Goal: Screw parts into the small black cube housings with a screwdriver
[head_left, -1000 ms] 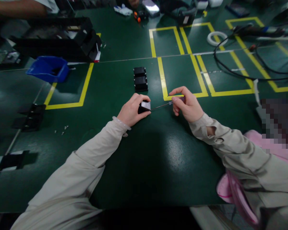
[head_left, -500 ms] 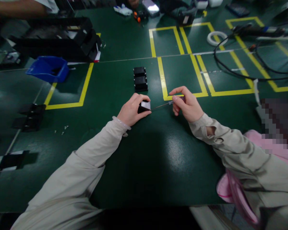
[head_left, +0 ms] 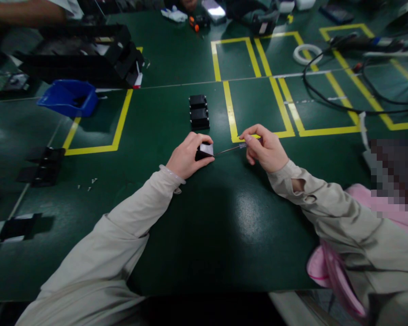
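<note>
Dark green workbench (head_left: 197, 217) marked with yellow tape outlines. Left hand (head_left: 187, 156), fingers curled closed around a small black block (head_left: 204, 151) with a pale, glossy upper face, pressing it onto the bench at centre. Right hand (head_left: 265, 149), fingertips pinched on a slender screwdriver (head_left: 231, 148) whose tip meets the block's right side. Just beyond lie two similar black blocks (head_left: 199, 112), end to end; a blue bin (head_left: 68, 97) sits far left.

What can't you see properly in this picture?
Head view:
- Small black block: mostly covered by the left hand.
- Thin tool: its tip at the block is too small to make out; its handle is wrapped by the right hand.
- Blurred patch hides whatever is at the right edge.
</note>
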{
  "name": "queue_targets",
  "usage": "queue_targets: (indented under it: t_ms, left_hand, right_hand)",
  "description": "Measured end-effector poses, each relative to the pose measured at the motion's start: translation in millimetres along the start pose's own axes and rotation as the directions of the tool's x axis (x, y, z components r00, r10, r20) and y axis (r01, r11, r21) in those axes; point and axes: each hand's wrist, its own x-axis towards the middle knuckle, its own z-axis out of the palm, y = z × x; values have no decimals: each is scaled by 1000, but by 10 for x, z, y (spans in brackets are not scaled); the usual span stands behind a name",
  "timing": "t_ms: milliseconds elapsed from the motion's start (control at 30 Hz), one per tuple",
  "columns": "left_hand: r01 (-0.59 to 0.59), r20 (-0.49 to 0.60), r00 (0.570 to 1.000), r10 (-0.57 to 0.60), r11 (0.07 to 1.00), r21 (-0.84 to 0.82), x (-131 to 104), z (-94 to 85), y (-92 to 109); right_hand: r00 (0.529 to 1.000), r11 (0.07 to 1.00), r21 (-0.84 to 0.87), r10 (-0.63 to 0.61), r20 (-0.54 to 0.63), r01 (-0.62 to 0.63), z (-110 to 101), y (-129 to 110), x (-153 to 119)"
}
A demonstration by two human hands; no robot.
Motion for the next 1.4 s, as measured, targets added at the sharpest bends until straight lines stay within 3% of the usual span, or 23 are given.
queue_targets:
  t_ms: [1400]
  left_hand:
    - [-7,-8,1000,7,1000,0,1,3,-8]
  right_hand:
    - [1000,1000,-16,7,9,-6,-4,-2,-1]
